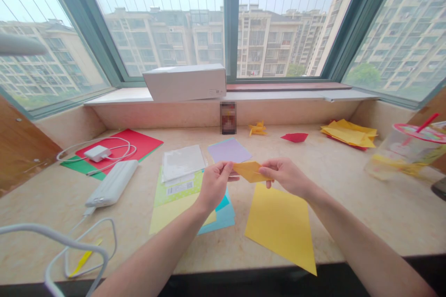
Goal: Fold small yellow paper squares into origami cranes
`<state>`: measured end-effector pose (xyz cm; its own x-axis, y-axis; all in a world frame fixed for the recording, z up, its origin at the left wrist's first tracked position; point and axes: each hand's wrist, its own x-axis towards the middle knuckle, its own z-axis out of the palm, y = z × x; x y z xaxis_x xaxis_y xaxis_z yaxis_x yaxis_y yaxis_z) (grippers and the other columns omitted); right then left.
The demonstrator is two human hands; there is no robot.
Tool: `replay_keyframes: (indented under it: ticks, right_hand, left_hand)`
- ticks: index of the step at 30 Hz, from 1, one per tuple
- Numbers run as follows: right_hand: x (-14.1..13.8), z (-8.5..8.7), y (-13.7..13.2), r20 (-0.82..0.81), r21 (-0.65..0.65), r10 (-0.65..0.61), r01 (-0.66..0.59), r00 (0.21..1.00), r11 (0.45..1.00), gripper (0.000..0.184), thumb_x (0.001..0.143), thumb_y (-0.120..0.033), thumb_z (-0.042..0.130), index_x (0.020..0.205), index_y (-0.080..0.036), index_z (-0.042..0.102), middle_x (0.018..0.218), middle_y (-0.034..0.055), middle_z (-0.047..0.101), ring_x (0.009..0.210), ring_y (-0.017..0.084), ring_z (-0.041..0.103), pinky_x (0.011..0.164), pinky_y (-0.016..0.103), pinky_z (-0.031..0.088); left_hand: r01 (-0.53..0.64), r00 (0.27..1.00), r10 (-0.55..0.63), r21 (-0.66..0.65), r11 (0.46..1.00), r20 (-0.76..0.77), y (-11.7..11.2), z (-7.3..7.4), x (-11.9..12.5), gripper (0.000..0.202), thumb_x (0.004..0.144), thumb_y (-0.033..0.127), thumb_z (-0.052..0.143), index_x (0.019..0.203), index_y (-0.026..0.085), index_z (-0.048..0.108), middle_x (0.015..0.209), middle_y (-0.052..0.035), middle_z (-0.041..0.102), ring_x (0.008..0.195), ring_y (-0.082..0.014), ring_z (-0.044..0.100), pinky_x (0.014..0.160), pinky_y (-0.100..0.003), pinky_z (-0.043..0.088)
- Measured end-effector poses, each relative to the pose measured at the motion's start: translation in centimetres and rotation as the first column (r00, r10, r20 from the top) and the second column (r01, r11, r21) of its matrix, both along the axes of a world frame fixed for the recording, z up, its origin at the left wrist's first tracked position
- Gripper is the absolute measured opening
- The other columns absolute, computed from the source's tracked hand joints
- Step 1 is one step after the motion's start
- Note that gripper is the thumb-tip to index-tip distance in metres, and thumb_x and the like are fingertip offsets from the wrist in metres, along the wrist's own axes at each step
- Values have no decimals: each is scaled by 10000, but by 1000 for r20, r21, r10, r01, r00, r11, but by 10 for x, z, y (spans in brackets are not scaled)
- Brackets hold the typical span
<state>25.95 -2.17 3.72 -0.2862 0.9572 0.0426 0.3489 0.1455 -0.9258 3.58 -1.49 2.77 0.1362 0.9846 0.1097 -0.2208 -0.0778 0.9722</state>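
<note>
Pale stone counter [351, 204] below the bay window is my work surface. Just above it, mid-frame, I hold a small folded orange paper [250, 171]. My left hand [214, 183] is closed in a pinch on its left corner, and my right hand [287, 177] pinches the right edge. For a clean crease, I judge both pinches should hold the edges matched and taut. A yellow sheet [282, 225] lies directly beneath, a lilac sheet [229, 150] behind, and a power bank [111, 183] well off left.

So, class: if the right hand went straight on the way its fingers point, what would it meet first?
Probably the left hand: the right hand points left along the folded orange paper both pinch, with nothing else between them.
</note>
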Motion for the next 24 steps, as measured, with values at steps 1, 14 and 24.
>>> replay_keyframes:
  ticks: [1, 14, 24]
  right_hand:
    - [0, 0, 0, -7, 27, -18, 19, 1000, 999, 312, 902, -451, 627, 917, -167, 754, 613, 19, 711, 544, 161, 638, 516, 264, 463]
    - [-42, -18, -16, 524, 761, -200, -350, 828, 546, 303, 983, -261, 528, 1263, -205, 631, 1288, 131, 672, 1060, 286, 672, 878, 433, 517]
    - [-46, 5, 105, 589, 695, -293, -286, 753, 660, 177, 979, -179, 534, 1074, -153, 681, 1206, 135, 668, 1053, 244, 649, 915, 433, 525]
  left_hand:
    - [-18, 1000, 18, -2, 1000, -6, 1, 0, 0, 402, 791, 499, 746, 869, 104, 749, 869, -135, 777, 826, -305, 751, 720, -398, 615]
    - [137, 978, -116, -114, 984, 172, 1, -6, 8, 392, 812, 452, 743, 1032, 132, 690, 1083, -129, 730, 974, -237, 695, 857, -371, 557]
    - [-9, 991, 30, -159, 987, 134, 17, -10, -6, 387, 737, 384, 797, 1019, 145, 682, 1039, -112, 740, 858, -239, 712, 733, -361, 587]
